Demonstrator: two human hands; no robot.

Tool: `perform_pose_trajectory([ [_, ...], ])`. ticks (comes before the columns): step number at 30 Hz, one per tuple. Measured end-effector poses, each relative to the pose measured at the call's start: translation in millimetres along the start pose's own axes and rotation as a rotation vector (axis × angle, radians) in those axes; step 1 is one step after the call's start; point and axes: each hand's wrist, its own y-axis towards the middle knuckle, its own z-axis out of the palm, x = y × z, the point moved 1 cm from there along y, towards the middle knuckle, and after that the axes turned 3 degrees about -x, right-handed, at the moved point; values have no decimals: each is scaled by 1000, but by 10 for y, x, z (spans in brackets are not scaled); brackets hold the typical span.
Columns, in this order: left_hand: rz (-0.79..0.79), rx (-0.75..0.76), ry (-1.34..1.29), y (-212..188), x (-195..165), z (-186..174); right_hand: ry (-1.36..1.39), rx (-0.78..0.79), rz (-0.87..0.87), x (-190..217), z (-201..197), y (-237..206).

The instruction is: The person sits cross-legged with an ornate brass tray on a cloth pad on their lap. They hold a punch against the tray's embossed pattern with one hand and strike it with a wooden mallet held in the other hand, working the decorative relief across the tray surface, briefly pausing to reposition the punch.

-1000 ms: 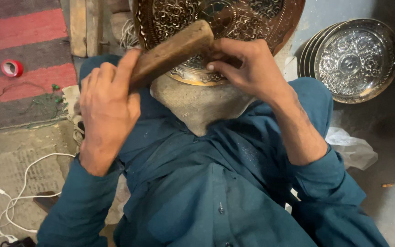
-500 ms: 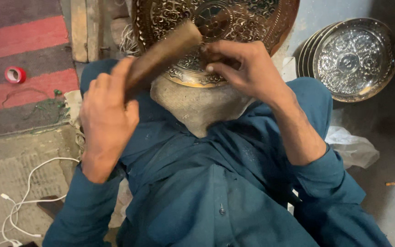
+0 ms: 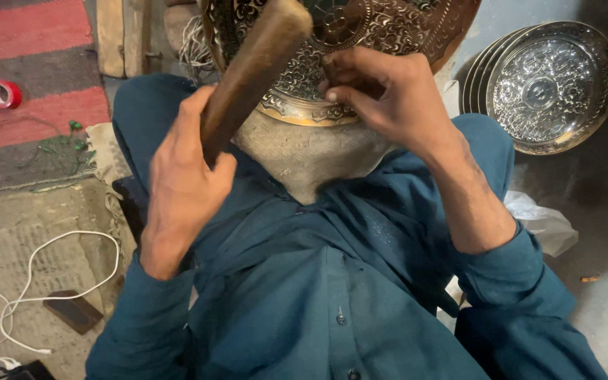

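My left hand [image 3: 184,183] grips a thick brown wooden mallet [image 3: 255,67], its head raised over a large engraved brass plate [image 3: 388,28]. The plate rests on a rounded stone block [image 3: 311,158] between my knees. My right hand [image 3: 381,95] pinches a small dark tool against the plate's patterned face near its lower rim; the tool is mostly hidden by my fingers. I wear a dark teal shirt and trousers.
A stack of silver engraved plates [image 3: 550,84] leans at the right. A red tape roll [image 3: 3,93] lies on the striped rug at the left. White cables [image 3: 43,281] and a small dark block [image 3: 73,311] lie on the floor at the lower left. A crumpled white bag [image 3: 540,222] sits by my right elbow.
The mallet has swung up and tilted more upright over the plate. My right hand has stayed on the plate with the small tool.
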Motion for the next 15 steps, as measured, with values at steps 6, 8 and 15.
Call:
perform_pose_trajectory([
  [6, -68, -5, -41, 107, -43, -78, -17, -7, 19, 6, -9, 2],
  [8, -16, 78, 248, 135, -45, -126, -36, -14, 13, 10, -12, 4],
  [15, 87, 65, 450, 108, -26, -136, -27, -10, 3, 10, -18, 25],
])
